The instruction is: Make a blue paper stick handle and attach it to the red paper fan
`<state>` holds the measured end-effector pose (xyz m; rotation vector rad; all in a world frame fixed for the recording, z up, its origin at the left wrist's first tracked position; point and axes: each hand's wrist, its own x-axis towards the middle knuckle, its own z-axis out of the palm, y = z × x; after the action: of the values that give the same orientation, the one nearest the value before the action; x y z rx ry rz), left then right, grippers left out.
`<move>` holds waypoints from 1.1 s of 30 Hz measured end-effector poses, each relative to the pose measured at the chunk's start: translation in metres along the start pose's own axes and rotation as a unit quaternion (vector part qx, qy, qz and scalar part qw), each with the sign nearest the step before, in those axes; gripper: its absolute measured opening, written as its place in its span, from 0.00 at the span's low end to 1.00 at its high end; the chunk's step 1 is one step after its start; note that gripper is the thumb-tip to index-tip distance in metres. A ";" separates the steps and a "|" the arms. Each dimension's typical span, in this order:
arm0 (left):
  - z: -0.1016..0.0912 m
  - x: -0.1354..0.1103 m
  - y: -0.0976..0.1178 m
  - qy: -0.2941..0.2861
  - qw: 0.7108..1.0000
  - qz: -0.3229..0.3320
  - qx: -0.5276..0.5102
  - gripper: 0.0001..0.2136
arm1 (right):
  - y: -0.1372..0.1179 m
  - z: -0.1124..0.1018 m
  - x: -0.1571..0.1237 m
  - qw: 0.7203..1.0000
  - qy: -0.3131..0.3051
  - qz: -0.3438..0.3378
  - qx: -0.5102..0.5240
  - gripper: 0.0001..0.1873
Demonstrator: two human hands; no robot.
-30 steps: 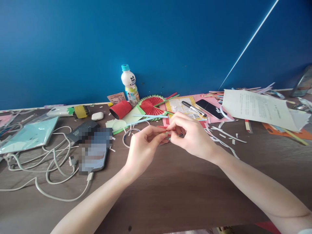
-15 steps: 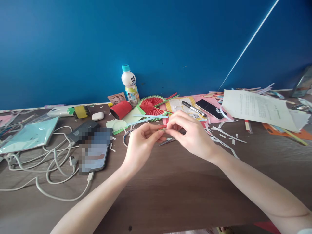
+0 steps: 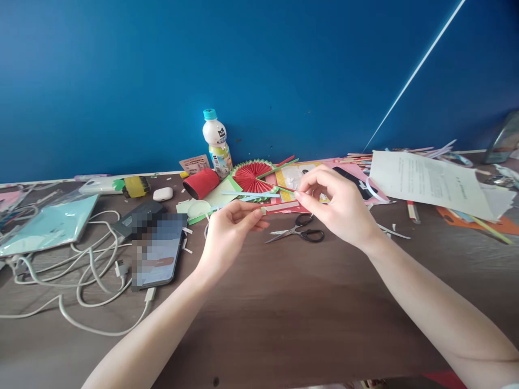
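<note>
A narrow red paper strip with a white band along it stretches between my two hands above the table. My left hand pinches its left end between thumb and fingers. At the other end my right hand is closed in a pinch, its fingertips on the strip. Scissors with black handles lie on the table just below the strip. Behind the hands is a pleated red and green paper fan, with thin red and green strips across it.
A drink bottle stands by the blue wall beside a red tube. On the left lie a phone, white cables and a teal packet. A printed sheet and paper scraps are on the right.
My hands have moved apart, the right one going right and slightly up, so the strip now shows between them. The scissors have come into fuller view.
</note>
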<state>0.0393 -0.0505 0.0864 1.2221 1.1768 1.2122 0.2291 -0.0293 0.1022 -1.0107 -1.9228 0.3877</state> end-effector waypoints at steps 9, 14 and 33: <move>0.008 -0.009 0.004 -0.035 0.999 -0.003 0.038 0.08 | -0.004 0.017 -0.007 0.994 -0.105 -0.015 0.012 0.07; 0.008 -0.009 0.003 -0.034 0.998 -0.009 0.047 0.09 | -0.004 0.015 -0.007 0.992 -0.120 -0.022 0.009 0.05; -0.013 0.013 -0.001 0.002 0.999 -0.006 0.049 0.11 | 0.044 -0.017 0.012 0.992 0.015 0.122 0.042 0.06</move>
<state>0.0270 -0.0377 0.0851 1.2826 1.2573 1.1602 0.2614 0.0051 0.0916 -1.1919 -1.7458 0.5833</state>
